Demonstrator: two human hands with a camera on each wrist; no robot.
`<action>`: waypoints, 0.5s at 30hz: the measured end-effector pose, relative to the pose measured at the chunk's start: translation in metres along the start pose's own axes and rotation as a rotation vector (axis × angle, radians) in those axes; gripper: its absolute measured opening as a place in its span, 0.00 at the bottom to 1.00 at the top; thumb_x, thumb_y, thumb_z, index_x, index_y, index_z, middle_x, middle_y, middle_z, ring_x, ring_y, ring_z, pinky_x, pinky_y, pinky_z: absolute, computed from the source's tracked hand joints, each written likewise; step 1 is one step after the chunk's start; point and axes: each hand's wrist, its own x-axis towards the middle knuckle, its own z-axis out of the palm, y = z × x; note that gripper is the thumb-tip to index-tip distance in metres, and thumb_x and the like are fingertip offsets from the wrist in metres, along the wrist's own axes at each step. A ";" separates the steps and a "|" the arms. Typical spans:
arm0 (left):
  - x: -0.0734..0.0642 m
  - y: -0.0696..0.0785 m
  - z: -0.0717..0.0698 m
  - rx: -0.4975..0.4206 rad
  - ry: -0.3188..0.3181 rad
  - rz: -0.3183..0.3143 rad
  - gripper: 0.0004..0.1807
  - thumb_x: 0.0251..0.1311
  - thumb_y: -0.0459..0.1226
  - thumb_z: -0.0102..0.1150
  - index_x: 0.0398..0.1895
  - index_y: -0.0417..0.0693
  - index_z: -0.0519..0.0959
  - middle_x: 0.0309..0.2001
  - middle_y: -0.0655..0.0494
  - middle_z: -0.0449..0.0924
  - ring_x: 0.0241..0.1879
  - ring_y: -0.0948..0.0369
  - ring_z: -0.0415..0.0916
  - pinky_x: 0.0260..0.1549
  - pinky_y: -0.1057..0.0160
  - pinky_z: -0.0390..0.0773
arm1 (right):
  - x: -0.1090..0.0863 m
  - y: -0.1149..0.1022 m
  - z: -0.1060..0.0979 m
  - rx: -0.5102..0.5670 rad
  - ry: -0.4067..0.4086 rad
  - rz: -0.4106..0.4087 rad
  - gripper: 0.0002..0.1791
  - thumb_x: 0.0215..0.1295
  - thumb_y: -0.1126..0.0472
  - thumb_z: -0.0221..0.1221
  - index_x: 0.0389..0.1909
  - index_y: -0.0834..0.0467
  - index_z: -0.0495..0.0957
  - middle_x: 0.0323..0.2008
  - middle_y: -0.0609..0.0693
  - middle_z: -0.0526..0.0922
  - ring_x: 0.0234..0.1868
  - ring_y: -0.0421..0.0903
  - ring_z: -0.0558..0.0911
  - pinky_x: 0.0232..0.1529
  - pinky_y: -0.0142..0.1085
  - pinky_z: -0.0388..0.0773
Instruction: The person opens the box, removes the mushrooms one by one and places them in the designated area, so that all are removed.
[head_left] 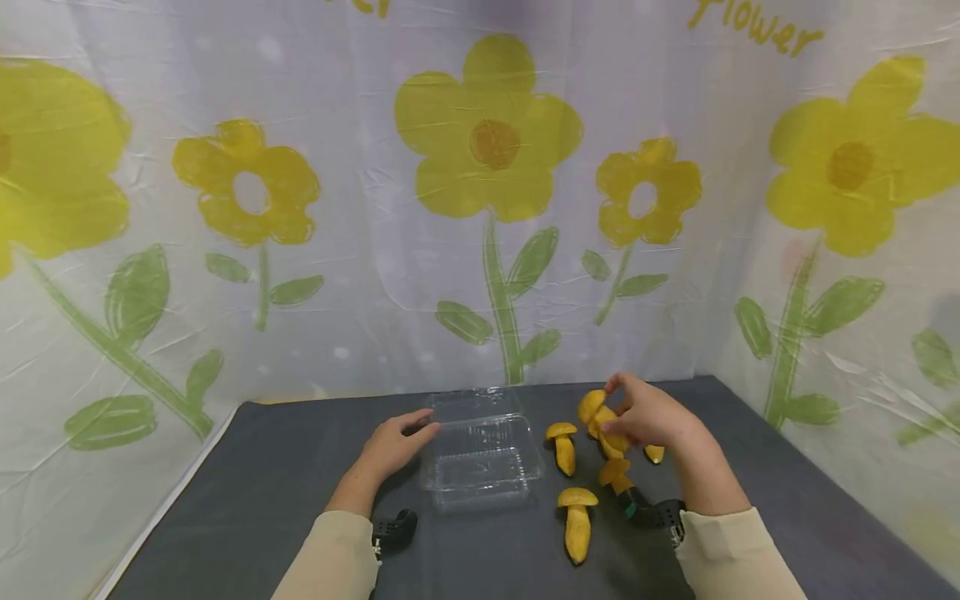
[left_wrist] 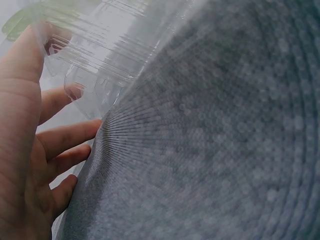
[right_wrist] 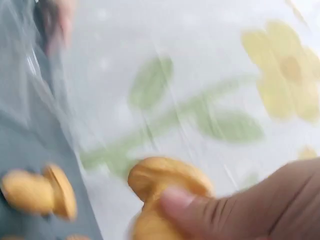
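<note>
My left hand point(head_left: 393, 446) is at the left side of a clear plastic clamshell box point(head_left: 483, 437), whose lid point(head_left: 476, 405) stands open at the back. In the left wrist view, thumb and forefinger lie against the clear plastic while the other fingers point(left_wrist: 70, 135) extend loosely. My right hand point(head_left: 652, 412) pinches a yellow toy-like mushroom point(right_wrist: 167, 175) with the thumb pressed on its stem. Around that hand lie more yellow mushrooms: one close at its fingers point(head_left: 591, 404), another below it point(head_left: 615, 473), and one partly hidden behind the wrist point(head_left: 655, 454).
Between the box and my right hand lies a mushroom point(head_left: 562, 447), with another nearer me point(head_left: 577, 525). A dark grey cloth point(head_left: 285, 492) covers the table. White sheeting with painted flowers point(head_left: 375, 292) rises behind and along both sides.
</note>
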 end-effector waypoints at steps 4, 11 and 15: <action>0.001 0.001 -0.001 0.009 0.005 -0.005 0.32 0.71 0.56 0.59 0.74 0.55 0.73 0.66 0.48 0.77 0.68 0.42 0.68 0.62 0.32 0.68 | -0.005 0.030 -0.020 0.032 -0.072 0.113 0.38 0.68 0.69 0.66 0.71 0.61 0.54 0.32 0.59 0.77 0.21 0.51 0.79 0.27 0.44 0.82; 0.003 -0.001 -0.002 0.012 0.011 0.003 0.32 0.70 0.56 0.60 0.73 0.55 0.74 0.66 0.48 0.77 0.68 0.42 0.69 0.61 0.32 0.69 | -0.005 0.075 -0.022 0.113 -0.147 0.283 0.12 0.68 0.72 0.61 0.45 0.64 0.67 0.32 0.55 0.74 0.20 0.43 0.70 0.25 0.34 0.72; 0.004 0.000 -0.003 0.008 0.001 0.016 0.32 0.70 0.55 0.61 0.73 0.52 0.74 0.64 0.46 0.78 0.66 0.42 0.71 0.60 0.33 0.71 | -0.002 0.089 -0.013 0.034 -0.152 0.266 0.15 0.67 0.74 0.59 0.25 0.57 0.66 0.20 0.48 0.68 0.19 0.40 0.62 0.23 0.32 0.60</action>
